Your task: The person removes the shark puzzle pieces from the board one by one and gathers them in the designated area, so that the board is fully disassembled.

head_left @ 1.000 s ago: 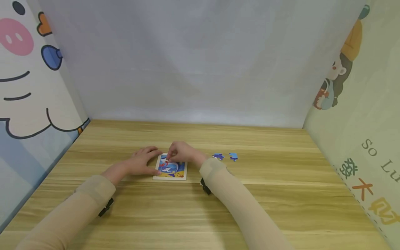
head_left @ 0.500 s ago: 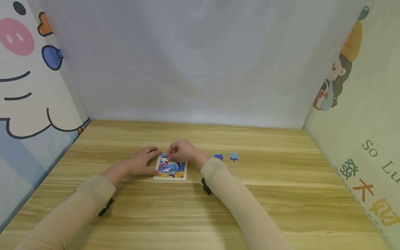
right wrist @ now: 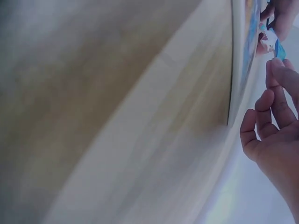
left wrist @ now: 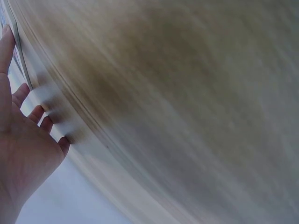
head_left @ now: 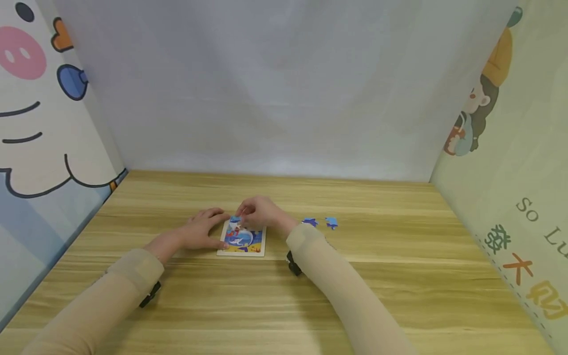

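Observation:
A small square jigsaw puzzle [head_left: 245, 240] with a pale frame and a blue and yellow sea picture lies on the table in the head view. My left hand [head_left: 201, 231] is at its left side, fingers spread, with the thumb and index finger touching the frame. Over the puzzle's far part, my right hand [head_left: 262, 213] pinches a puzzle piece [right wrist: 280, 49], white and blue, between thumb and index finger. That piece is tilted up in the right wrist view. The right hand covers the puzzle's far right corner.
Two loose blue puzzle pieces, a left one [head_left: 310, 222] and a right one [head_left: 331, 223], lie on the wooden table [head_left: 377, 276] right of the puzzle. A pale curtain [head_left: 284, 98] hangs behind the table, and printed panels flank both sides.
My right hand has moved slightly toward the puzzle's far edge, uncovering more of the picture's upper left. The left hand and the two loose pieces have stayed in place.

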A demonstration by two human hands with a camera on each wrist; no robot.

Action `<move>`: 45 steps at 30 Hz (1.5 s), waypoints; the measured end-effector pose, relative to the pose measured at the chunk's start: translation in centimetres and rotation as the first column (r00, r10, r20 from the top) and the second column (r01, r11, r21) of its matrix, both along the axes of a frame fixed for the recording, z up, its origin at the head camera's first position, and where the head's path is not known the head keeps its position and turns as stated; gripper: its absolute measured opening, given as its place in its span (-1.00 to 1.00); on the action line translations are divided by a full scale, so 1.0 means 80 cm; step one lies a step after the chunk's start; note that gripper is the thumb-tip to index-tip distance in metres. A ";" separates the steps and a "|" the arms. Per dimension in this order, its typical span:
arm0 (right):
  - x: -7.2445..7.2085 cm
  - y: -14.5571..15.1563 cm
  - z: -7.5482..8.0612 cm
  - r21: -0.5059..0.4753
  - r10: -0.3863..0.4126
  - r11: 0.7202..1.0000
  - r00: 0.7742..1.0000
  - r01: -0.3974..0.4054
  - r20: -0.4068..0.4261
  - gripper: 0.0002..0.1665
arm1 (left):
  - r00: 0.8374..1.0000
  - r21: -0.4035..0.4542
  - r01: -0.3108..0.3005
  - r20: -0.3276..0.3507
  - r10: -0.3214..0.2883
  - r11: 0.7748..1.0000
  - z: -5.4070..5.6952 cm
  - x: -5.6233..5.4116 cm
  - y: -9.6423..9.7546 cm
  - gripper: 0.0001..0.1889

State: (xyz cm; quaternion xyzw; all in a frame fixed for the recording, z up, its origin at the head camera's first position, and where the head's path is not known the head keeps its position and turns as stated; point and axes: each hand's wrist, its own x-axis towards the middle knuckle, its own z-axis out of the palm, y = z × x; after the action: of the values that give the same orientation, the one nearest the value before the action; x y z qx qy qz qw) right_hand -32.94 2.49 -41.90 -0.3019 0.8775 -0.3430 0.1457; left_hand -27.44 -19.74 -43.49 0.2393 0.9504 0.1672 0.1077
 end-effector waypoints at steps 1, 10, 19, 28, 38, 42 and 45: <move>0.000 0.001 0.002 -0.006 0.005 1.000 1.000 -0.005 0.000 -0.85 | 1.000 -0.001 0.000 -0.001 0.000 1.000 0.000 0.000 0.000 -0.05; -0.006 0.019 0.027 0.026 0.059 0.998 0.998 -0.059 -0.008 -0.83 | 1.000 -0.014 -0.004 -0.009 0.004 1.000 -0.001 0.001 -0.003 -0.06; -0.016 0.049 0.051 0.010 0.097 0.995 0.993 -0.098 0.064 -0.80 | 1.000 -0.013 -0.002 -0.027 0.001 1.000 0.005 0.003 -0.005 -0.08; -0.027 0.087 0.065 0.039 0.120 0.991 0.988 -0.124 0.099 -0.80 | 0.999 0.003 0.006 -0.040 -0.006 1.000 0.006 0.005 -0.004 -0.08; -0.026 0.124 0.058 0.139 0.082 0.986 0.991 -0.096 0.104 -0.82 | 1.000 0.001 0.016 -0.013 -0.016 1.000 0.009 0.004 -0.001 -0.05; -0.025 0.133 0.048 0.182 0.038 0.982 0.995 -0.053 0.087 -0.83 | 0.997 0.000 0.062 -0.051 -0.062 0.998 0.010 0.003 0.002 -0.07; -0.025 0.138 0.040 0.193 -0.001 0.981 0.995 -0.017 0.096 -0.84 | 0.990 0.003 0.118 -0.085 -0.117 0.993 0.009 0.002 0.002 -0.11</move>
State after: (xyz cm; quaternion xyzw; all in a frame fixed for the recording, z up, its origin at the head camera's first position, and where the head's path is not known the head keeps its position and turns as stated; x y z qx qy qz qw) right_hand -34.95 13.51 -38.68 -0.2730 0.8975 -0.2693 0.2176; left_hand -27.29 -19.57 -42.79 0.3021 0.9376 0.1542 0.0761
